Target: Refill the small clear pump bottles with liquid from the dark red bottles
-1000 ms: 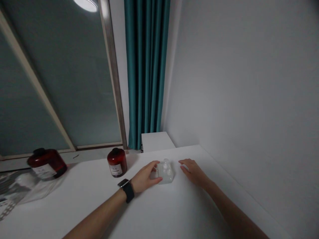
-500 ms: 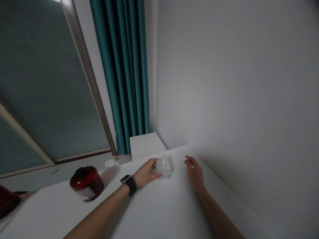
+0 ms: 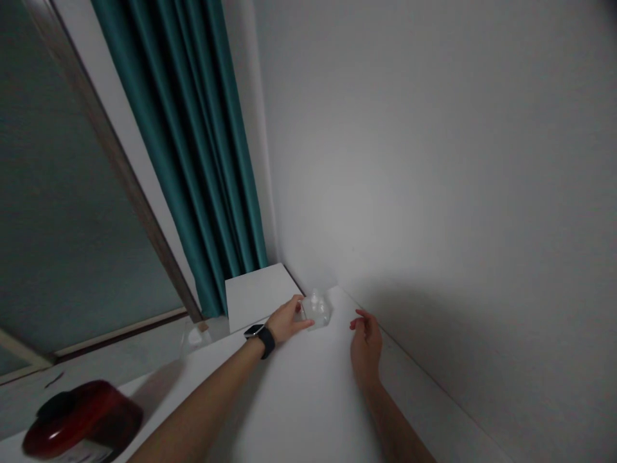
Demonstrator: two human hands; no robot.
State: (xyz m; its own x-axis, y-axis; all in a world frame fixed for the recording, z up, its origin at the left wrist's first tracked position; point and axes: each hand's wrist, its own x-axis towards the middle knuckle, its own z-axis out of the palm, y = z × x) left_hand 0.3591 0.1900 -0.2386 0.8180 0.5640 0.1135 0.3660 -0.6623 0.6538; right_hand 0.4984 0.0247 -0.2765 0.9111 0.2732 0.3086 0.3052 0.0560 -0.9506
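Near the far corner of the white table (image 3: 299,405), the right hand (image 3: 366,347) hangs half-curled around nothing visible while the left hand (image 3: 283,321) grips only one side of the clear container (image 3: 319,310), a lopsided hold that could let it tip.

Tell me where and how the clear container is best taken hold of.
Probably by its right side, coming from the right with the right hand, thumb and fingers spread front to back. The clear container has a lumpy top that looks awkward to pinch, and the left hand occupies its left side.
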